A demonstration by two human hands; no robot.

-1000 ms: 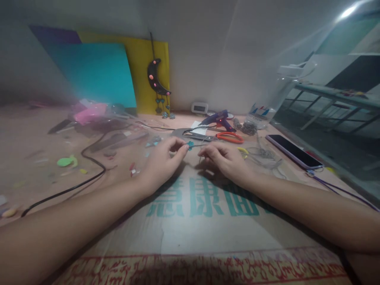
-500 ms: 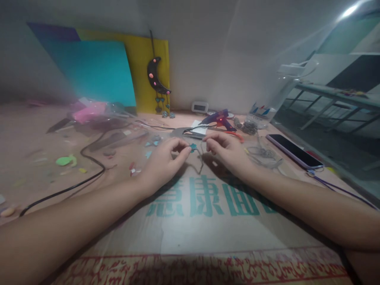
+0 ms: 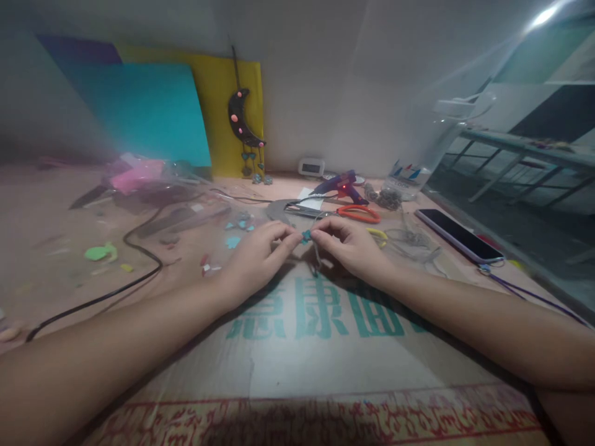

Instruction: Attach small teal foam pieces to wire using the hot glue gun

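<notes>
A small teal flower-shaped piece (image 3: 305, 236) is held up between my two hands. The thumb and index finger of my left hand (image 3: 260, 257) pinch its left side. My right hand (image 3: 356, 251) has its thumb and index finger closed at the flower's right edge. A thin grey cord (image 3: 317, 259) hangs below the flower beside the right fingertips; how it passes between the fingers is hidden. More teal shapes (image 3: 233, 242) lie beyond my left hand. Orange-handled scissors (image 3: 357, 214) lie behind the right hand, close to a yellow loop-shaped handle (image 3: 379, 235).
A glue gun (image 3: 344, 186) with a lit red light stands at the back, its cable crossing left. A phone (image 3: 458, 235) and tangled grey cord (image 3: 411, 240) lie right. A black moon ornament (image 3: 239, 118) hangs against yellow sheet. A clear jug (image 3: 409, 176) stands back right.
My right hand has moved left and down, bringing its fingertips from the raised cord to the flower. The left hand keeps its pinch. The scissors' orange handles now show more fully.
</notes>
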